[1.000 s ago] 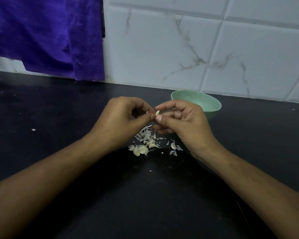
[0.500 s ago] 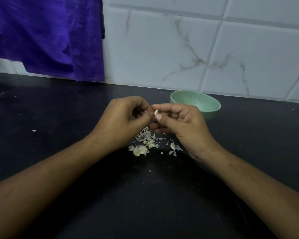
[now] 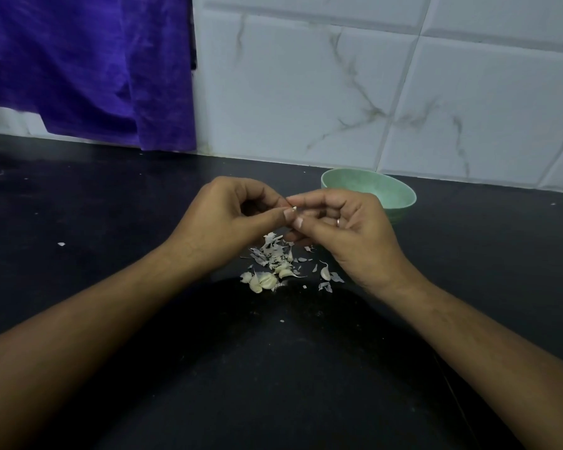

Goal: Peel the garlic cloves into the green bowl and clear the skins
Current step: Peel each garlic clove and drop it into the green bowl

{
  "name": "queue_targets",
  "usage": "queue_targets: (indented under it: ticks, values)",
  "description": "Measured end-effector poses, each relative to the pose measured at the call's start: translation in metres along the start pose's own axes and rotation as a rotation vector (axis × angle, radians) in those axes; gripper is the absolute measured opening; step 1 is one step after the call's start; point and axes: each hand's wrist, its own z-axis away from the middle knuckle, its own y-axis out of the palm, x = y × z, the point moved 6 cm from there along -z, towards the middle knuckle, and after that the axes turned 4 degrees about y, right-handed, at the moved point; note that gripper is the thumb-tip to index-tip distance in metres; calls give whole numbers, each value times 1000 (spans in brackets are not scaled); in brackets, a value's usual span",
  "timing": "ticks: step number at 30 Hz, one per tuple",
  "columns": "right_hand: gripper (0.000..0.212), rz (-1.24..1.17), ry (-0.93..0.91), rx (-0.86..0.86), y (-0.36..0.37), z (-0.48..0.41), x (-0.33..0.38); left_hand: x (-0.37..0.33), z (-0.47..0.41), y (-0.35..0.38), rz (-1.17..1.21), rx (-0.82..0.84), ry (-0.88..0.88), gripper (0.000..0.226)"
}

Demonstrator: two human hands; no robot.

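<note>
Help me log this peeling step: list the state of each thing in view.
left hand: pinches the garlic clove
right hand: pinches it too
garlic clove: held above the counter, mostly hidden
green bowl: upright on the counter
skins: scattered on the counter
loose cloves: lying beside the skins

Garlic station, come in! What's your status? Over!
Left hand and right hand both pinching one garlic clove. Green bowl just behind right hand. Skins and more cloves on counter below. Nothing blocks the bowl.

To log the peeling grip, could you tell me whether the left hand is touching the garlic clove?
Touching: the head view shows the left hand pinching the garlic clove that the right hand also holds.
</note>
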Motion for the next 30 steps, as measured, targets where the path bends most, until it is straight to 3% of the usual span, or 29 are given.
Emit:
queue_targets:
  ticks: [10,21,30]
  values:
    - [7,-1,-14,-42,-3,-1,1,0,-1,-1,16,-17,-7,14]
    - [20,2,-48,-24,-3,0,4,0,-1,3,23,-5,-28,27]
    - [24,139,-91,1,-3,1,7,4,-2,2,29,12,-41,20]
